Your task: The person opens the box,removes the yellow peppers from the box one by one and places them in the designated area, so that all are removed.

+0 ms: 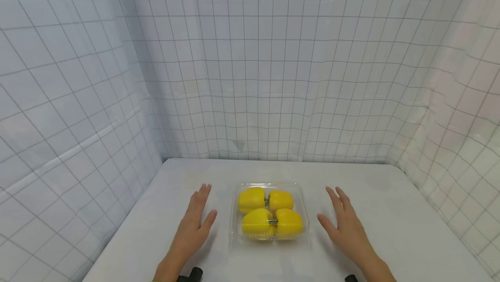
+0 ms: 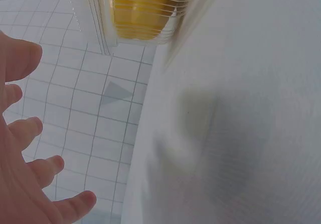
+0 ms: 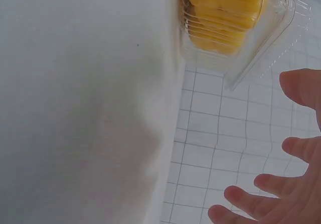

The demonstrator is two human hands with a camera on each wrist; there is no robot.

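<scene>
A clear plastic box [image 1: 273, 244] stands on the white table, its lid seemingly closed over several yellow bell peppers [image 1: 258, 224] with green stems. My left hand [image 1: 190, 230] hovers left of the box, fingers spread and apart from it. On the other side my right hand [image 1: 349, 232] is held likewise, touching nothing. In the left wrist view the fingers of my left hand [image 2: 27, 148] are spread below a corner of the box [image 2: 135, 39]. The right wrist view shows my right hand [image 3: 281, 179] with parted fingers, the ribbed box side [image 3: 210, 58] above it.
The white table [image 1: 218, 171] reaches back to a hanging white cloth with a dark grid [image 1: 250, 78]. Similar gridded cloth hangs at the left [image 1: 70, 113] and right [image 1: 465, 113] sides. Dark wrist-mounted pieces [image 1: 196, 274] show at the bottom edge.
</scene>
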